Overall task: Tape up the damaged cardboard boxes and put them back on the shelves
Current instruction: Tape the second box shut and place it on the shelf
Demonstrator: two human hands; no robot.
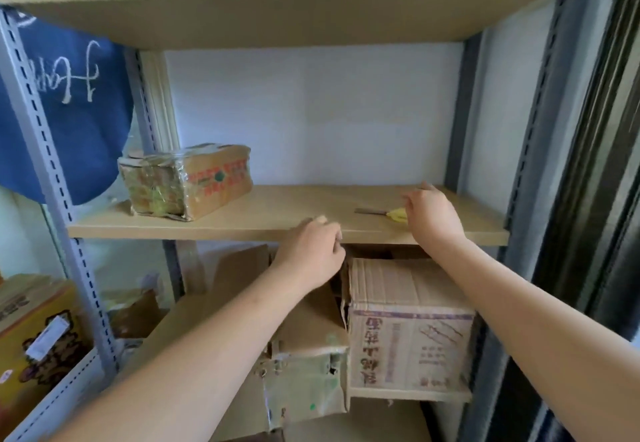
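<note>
A small cardboard box [187, 181] wrapped in clear tape stands at the left of the middle shelf [294, 213]. Yellow-handled scissors [381, 213] lie on the same shelf to the right. My right hand [433, 213] hovers over the scissors' handle with fingers loosely curled; whether it touches them I cannot tell. My left hand [311, 254] is at the shelf's front edge, fingers curled, holding nothing that I can see. On the shelf below stand a torn brown box [304, 372] and a printed box [408, 330].
A blue cloth bag [65, 105] hangs on the left upright. A yellow printed box [34, 337] sits at lower left. Grey slotted metal uprights [526, 164] frame the shelves. The upper shelf board [277, 8] runs overhead.
</note>
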